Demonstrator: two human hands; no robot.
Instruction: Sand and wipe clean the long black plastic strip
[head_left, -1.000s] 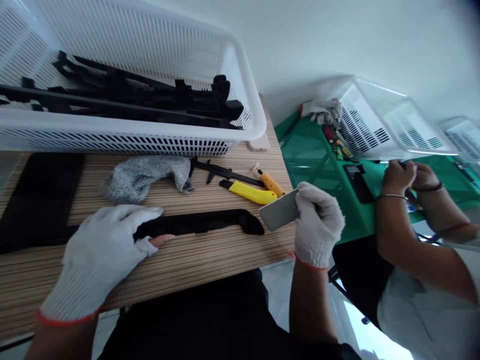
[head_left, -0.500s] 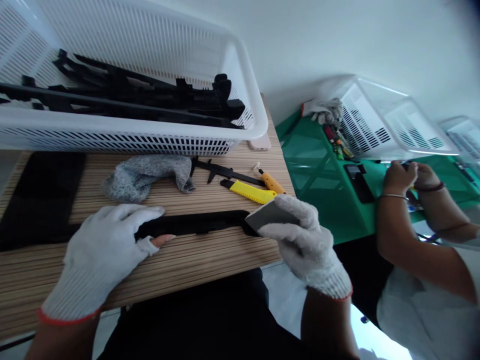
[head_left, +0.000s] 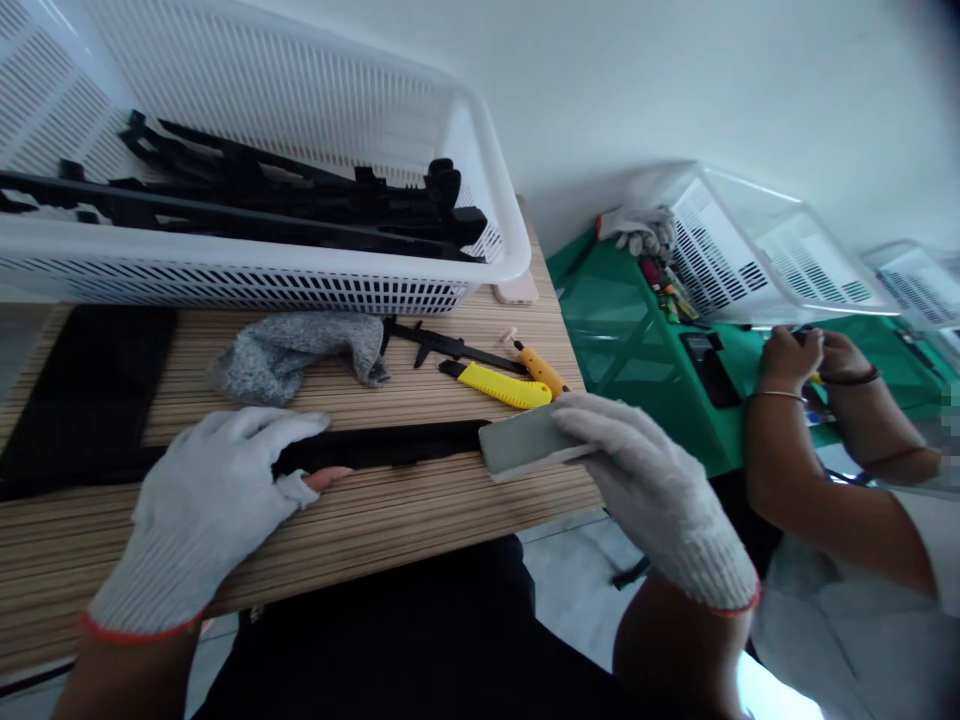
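Observation:
A long black plastic part [head_left: 382, 447] lies across the striped wooden table [head_left: 420, 515]. My left hand [head_left: 206, 495], in a white knit glove with a bare thumb tip poking out, presses down on the part's left half with fingers wrapped over it. My right hand [head_left: 645, 480], also gloved, grips a grey rectangular block [head_left: 519, 448] and holds it flat against the part's right end.
A white slotted basket [head_left: 300, 280] with several black parts stands at the back. A grey glove [head_left: 296, 352], a black caliper [head_left: 450, 345], a yellow utility knife [head_left: 499, 384] and an orange-handled tool [head_left: 541, 366] lie behind the part. Another person's hands [head_left: 810, 355] work at a green table [head_left: 637, 330] on the right.
My right hand has turned over and brought the grey block down from the air onto the right end of the black part. The left hand has stayed put.

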